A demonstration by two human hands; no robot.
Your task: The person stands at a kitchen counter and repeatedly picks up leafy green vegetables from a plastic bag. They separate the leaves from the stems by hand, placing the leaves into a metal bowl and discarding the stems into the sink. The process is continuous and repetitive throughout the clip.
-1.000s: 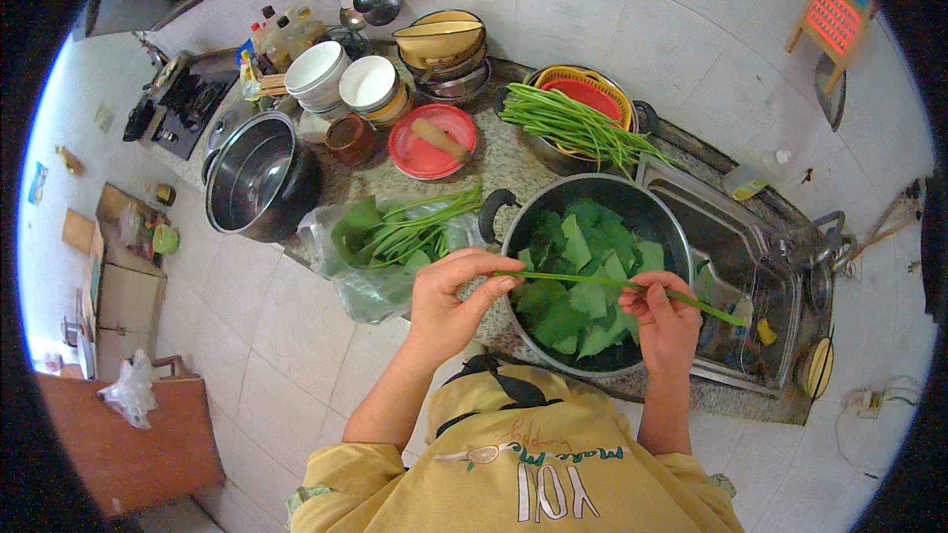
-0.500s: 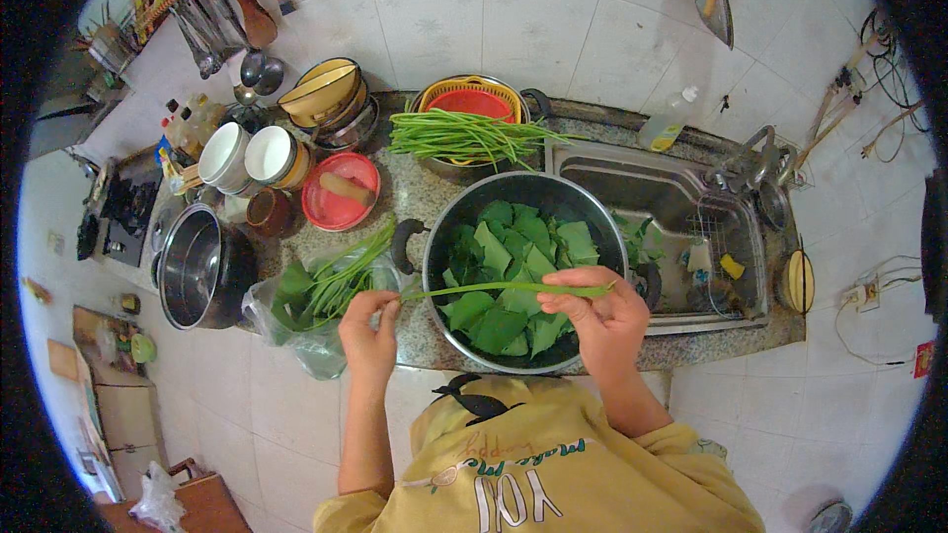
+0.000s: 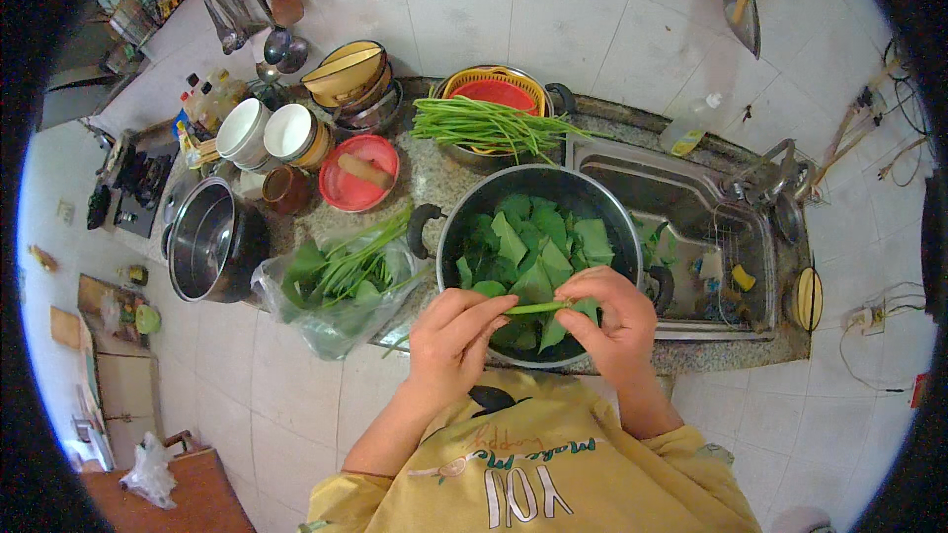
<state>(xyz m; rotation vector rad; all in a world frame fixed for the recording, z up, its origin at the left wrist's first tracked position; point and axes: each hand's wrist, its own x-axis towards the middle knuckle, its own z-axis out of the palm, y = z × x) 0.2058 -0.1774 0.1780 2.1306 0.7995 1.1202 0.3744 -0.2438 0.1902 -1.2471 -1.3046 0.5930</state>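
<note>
My left hand (image 3: 449,341) and my right hand (image 3: 614,321) are close together over the near side of a large dark pot (image 3: 441,257). Both pinch one green leaf stalk (image 3: 533,308), held level between them. A thin length of it pokes out to the right of my right fingers, and a thin green end shows left of my left hand. Broad green leaves (image 3: 538,237) fill the pot below. Left of the pot, a clear plastic bag (image 3: 331,331) holds more stalks and leaves. Behind it, a bundle of bare green stalks (image 3: 494,128) lies across a yellow basket (image 3: 539,91).
To the right is a steel sink (image 3: 681,183) with a wire rack and yellow sponge (image 3: 743,277). An empty black pot (image 3: 215,242), white bowls (image 3: 289,131), a brown cup (image 3: 285,190) and a red basin (image 3: 346,199) crowd the left counter.
My left hand has moved right along the stalk, up near my right hand, and now covers part of the stalk. The view has shifted slightly.
</note>
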